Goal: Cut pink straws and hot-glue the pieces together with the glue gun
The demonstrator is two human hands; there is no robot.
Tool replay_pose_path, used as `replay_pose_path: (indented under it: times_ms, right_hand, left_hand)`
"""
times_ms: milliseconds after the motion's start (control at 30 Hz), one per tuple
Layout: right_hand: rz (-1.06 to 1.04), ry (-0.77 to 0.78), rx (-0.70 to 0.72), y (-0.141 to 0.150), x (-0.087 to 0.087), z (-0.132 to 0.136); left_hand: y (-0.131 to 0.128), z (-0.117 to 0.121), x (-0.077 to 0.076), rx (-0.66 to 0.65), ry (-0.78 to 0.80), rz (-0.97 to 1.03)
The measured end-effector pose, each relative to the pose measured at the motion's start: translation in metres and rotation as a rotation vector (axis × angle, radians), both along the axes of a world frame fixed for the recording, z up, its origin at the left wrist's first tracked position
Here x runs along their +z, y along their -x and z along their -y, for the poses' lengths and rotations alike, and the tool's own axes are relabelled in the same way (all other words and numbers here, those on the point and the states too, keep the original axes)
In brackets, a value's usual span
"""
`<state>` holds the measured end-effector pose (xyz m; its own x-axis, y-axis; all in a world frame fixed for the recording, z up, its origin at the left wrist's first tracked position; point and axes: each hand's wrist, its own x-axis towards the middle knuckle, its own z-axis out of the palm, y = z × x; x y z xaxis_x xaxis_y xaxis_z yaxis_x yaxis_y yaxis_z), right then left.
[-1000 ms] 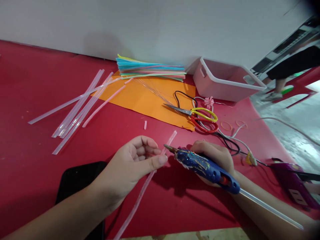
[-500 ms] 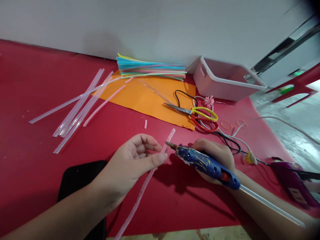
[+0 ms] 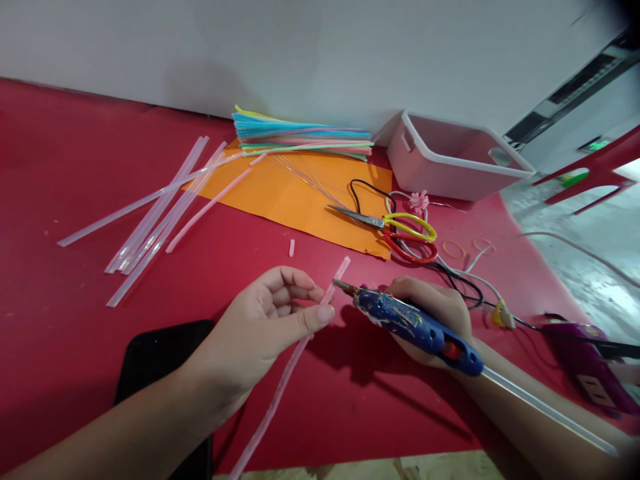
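Note:
Between thumb and fingers, my left hand (image 3: 280, 317) pinches a long pink pipe cleaner (image 3: 283, 390) near its upper end; its tail runs down toward the table's front edge. Wrapped around a blue glue gun (image 3: 415, 327) is my right hand (image 3: 440, 310), closed on the handle, which is partly hidden. The gun's metal nozzle is at the pipe cleaner, just above my left thumb. A clear glue stick (image 3: 545, 410) juts from the gun's back. Beyond my left hand lies a short pink pipe cleaner piece (image 3: 291, 248).
Scissors (image 3: 383, 225) lie partly on an orange sheet (image 3: 280, 193). Behind are a pipe cleaner bundle (image 3: 300, 137) and a pink bin (image 3: 445, 170). Clear glue sticks (image 3: 155, 213) lie left, a black phone (image 3: 155, 360) under my left forearm. Cords run to a purple power strip (image 3: 585, 367) at right.
The glue gun and my right hand have shifted very slightly to the right, the nozzle tip moving a little up along the pipe cleaner. My left hand keeps its pinch in place.

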<state>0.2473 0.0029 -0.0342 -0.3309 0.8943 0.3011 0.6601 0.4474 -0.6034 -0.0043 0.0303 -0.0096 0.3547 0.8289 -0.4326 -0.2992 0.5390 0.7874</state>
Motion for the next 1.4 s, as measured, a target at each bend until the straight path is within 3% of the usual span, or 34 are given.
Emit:
replay_pose_path:
  times_ms: [467, 1133, 1400]
  right_hand:
    - [0.041, -0.134, 0.026, -0.0023, -0.0047, -0.0022]
    - [0.056, -0.161, -0.124, -0.0007, -0.0047, 0.0000]
    - [-0.010, -0.093, 0.128, -0.0034, -0.0050, -0.0033]
  left_hand:
    - [0.0008, 0.0007, -0.0021, 0.000, -0.001, 0.002]
    - [-0.0012, -0.0004, 0.0000, 0.035, 0.002, -0.029]
    - [-0.0002, 0.0002, -0.0013, 0.033, 0.001, -0.024]
